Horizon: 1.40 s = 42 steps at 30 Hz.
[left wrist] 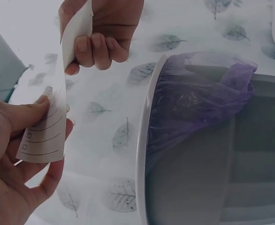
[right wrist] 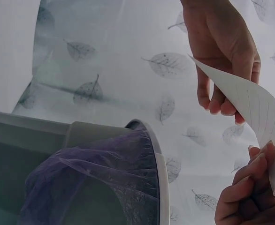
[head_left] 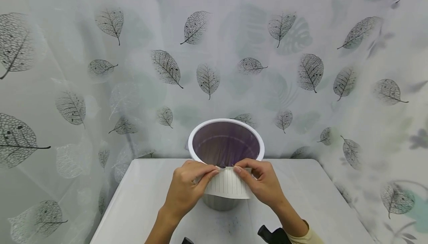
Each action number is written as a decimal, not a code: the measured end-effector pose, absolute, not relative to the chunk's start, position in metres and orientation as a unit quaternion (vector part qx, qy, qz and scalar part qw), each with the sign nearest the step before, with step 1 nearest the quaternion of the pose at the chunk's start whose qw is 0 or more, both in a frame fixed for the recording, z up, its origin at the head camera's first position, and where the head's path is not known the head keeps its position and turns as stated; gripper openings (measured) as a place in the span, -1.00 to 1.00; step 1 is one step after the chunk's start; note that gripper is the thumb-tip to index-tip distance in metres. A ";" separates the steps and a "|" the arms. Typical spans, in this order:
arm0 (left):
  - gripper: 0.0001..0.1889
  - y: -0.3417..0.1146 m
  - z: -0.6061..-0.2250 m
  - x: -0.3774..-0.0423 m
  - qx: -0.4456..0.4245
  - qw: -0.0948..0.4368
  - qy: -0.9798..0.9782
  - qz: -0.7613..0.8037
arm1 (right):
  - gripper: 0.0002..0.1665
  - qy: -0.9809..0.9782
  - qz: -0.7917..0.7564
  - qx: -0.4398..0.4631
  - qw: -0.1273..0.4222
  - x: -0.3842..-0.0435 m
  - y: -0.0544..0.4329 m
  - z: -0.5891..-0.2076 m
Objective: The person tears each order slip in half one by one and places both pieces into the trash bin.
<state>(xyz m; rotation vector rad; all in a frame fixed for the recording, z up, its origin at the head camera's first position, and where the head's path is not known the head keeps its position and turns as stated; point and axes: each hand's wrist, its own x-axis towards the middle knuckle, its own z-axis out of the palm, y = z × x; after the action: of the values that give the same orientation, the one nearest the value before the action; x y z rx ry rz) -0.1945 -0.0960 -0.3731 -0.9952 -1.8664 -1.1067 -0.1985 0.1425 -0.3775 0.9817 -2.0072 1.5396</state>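
Note:
A lined sheet of paper [head_left: 229, 185], with small checkbox squares along one edge, is held up in front of a bin [head_left: 220, 204]. My left hand [head_left: 188, 185] pinches its left end between thumb and fingers. At the opposite end, my right hand [head_left: 262, 183] pinches the paper the same way. The left wrist view shows the sheet [left wrist: 46, 136] curving between both hands. Seen from the right wrist, its pale lined side [right wrist: 255, 105] bends over the fingers. A thin purple bag [head_left: 227, 143] lines the bin, and its white rim [head_left: 191, 141] rises behind the paper.
The bin stands on a white table [head_left: 143, 192] with faint dark specks [head_left: 230, 223] on the near surface. A leaf-patterned curtain [head_left: 214, 50] hangs behind and along both sides. Black wrist gear [head_left: 275, 235] sits by the right sleeve [head_left: 305, 236].

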 end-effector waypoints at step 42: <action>-0.85 -0.094 -0.370 -0.193 -0.389 0.459 -0.682 -0.416 | -0.74 -0.713 0.570 0.321 0.253 -0.197 0.137 -0.377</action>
<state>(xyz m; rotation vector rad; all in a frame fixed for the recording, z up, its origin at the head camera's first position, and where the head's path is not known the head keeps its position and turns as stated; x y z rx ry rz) -0.1934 -0.0939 -0.3697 -0.9573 -1.6790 -1.0241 -0.1971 0.1372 -0.3767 0.8730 -1.9382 1.5501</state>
